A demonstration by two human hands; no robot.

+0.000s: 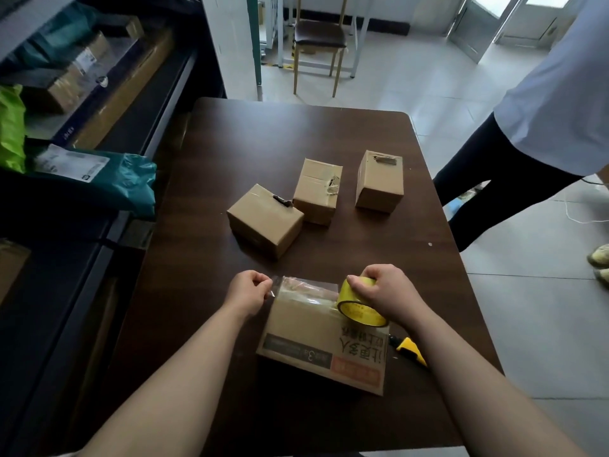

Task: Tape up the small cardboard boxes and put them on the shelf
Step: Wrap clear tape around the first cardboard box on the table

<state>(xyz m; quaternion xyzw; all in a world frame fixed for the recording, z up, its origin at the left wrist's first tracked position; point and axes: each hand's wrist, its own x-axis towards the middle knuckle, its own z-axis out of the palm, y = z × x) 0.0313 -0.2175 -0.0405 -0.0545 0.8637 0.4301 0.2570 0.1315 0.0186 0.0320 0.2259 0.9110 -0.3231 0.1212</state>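
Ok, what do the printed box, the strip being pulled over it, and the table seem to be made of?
Printed box: brown cardboard, matte, with a printed side and folded edges. Strip, stretched from left hand to the yellow roll in right hand: clear glossy plastic tape, judging by the glare and the box showing through. Table: dark brown wood-look top with a soft sheen; wood or laminate, unclear.

Pale tiled floor [428, 94], dark-seated chair [319, 37] beyond a brown table [329, 133], daylit doors [514, 18].

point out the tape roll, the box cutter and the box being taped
tape roll [359, 308]: head view, yellow side face
box cutter [412, 352]: head view, yellow handle
box being taped [306, 328]: head view, bare top panel
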